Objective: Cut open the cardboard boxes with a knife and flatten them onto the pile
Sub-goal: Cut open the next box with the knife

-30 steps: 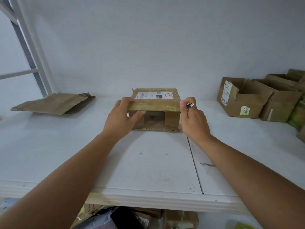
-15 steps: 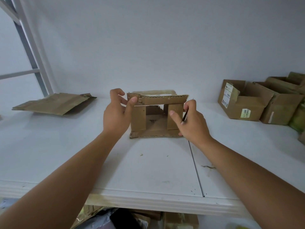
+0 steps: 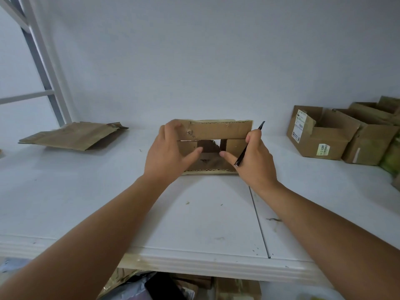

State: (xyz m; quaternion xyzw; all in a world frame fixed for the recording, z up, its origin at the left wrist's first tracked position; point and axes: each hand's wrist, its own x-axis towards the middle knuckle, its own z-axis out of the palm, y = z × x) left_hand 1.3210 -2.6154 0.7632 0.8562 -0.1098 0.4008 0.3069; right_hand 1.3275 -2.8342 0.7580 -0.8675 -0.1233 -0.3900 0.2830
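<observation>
A small brown cardboard box [image 3: 220, 132] lies on its side at the middle of the white table [image 3: 108, 202], its open end facing me with the flaps spread. My left hand [image 3: 171, 150] grips the box's left side, fingers over the top flap and thumb inside the opening. My right hand [image 3: 252, 161] holds a thin dark knife [image 3: 249, 145], blade tip pointing up past the box's right corner, while its forefinger reaches into the opening. A pile of flattened cardboard [image 3: 73, 136] lies at the far left of the table.
Several open cardboard boxes [image 3: 320, 135] stand along the wall at the right. A white metal frame [image 3: 43, 61] rises at the left. Below the table's front edge [image 3: 194, 265] more cardboard and dark items show. Small scraps dot the tabletop.
The box's top flap has swung up and the side flaps have opened. My left thumb and right forefinger have moved into the opening; the knife now points upward.
</observation>
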